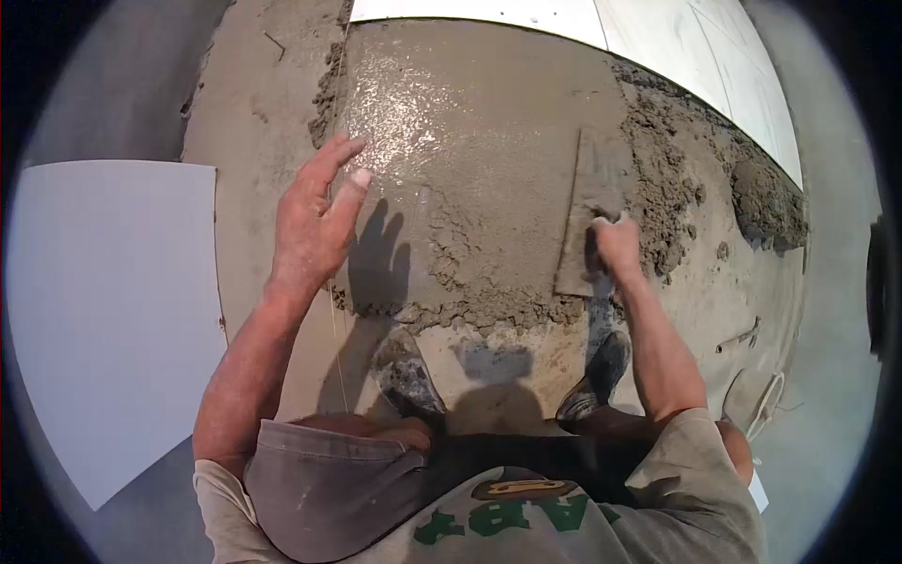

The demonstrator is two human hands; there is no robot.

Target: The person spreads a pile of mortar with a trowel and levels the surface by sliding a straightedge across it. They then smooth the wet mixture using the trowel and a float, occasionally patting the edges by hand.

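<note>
My right hand (617, 246) is wrapped round the handle of a plastering trowel (606, 160). The trowel's long flat blade rests on the right side of a wet mortar bed (507, 113), next to crumbly mortar. Over the bed's left edge hovers my left hand (321, 209), fingers apart and holding nothing; its shadow falls on the mortar. Toward the far end the mortar is smooth and shiny, while the near part is rough and lumpy.
White tiles (526, 11) border the bed at the far side and right. A mortar heap (766, 202) lies at the right, with a hammer-like tool (739, 336) nearer. At left lies a large pale tile (113, 301). A thin string (336, 329) runs along the left side.
</note>
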